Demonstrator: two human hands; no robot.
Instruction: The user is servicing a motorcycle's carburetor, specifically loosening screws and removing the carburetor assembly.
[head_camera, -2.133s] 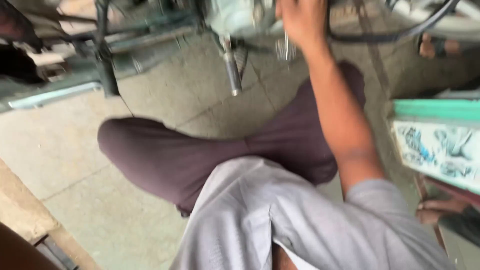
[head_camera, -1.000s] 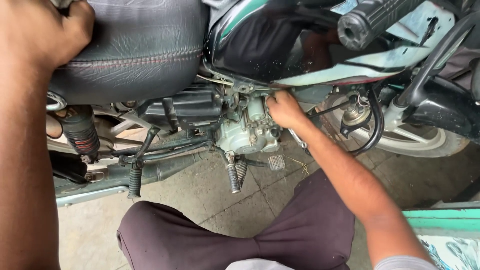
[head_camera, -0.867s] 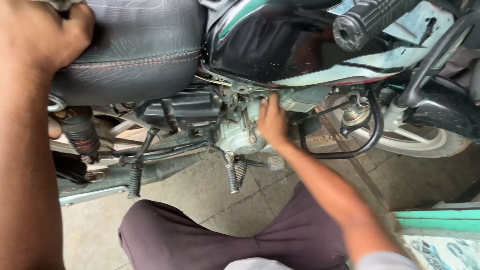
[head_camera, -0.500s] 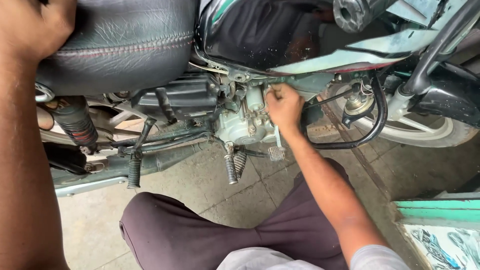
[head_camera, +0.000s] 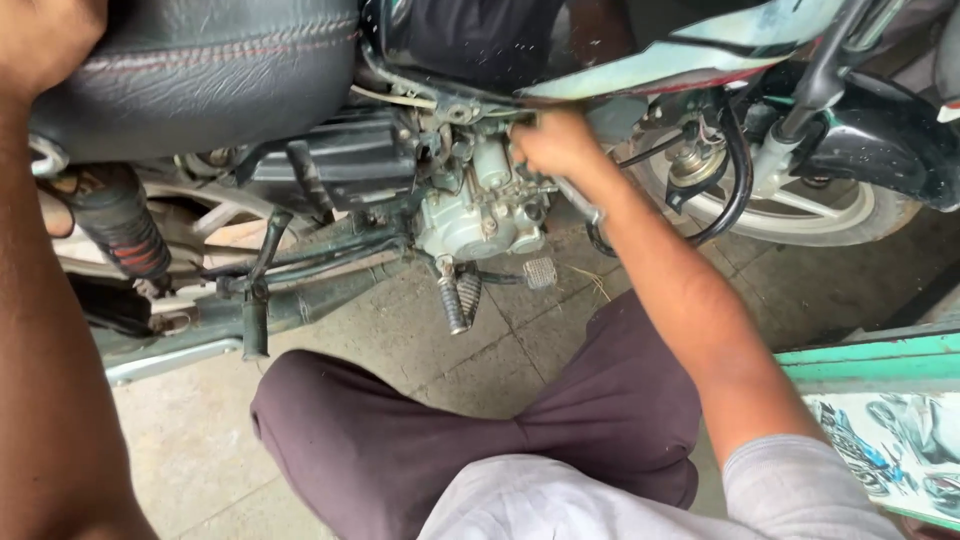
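A motorcycle stands before me, side on. My left hand (head_camera: 45, 45) rests with curled fingers on the rear of its black padded seat (head_camera: 200, 70) at the top left. My right hand (head_camera: 555, 145) reaches under the dark fuel tank (head_camera: 480, 40) to the grey engine (head_camera: 480, 215). Its fingers are closed around a small part by the carburettor; what they pinch is hidden. A footpeg (head_camera: 455, 300) and a brake pedal (head_camera: 540, 272) hang just below the engine.
The front wheel (head_camera: 790, 210) with black cables is at the right, the red-and-black rear shock (head_camera: 120, 230) at the left. My bent knee in dark trousers (head_camera: 400, 440) fills the foreground over the tiled floor (head_camera: 500, 340). A green-edged printed board (head_camera: 880, 430) lies at the lower right.
The view has swung up from my lap to the motorcycle and moved closer. My right hand has shifted slightly upward along the engine, up under the tank. The left hand stays on the seat.
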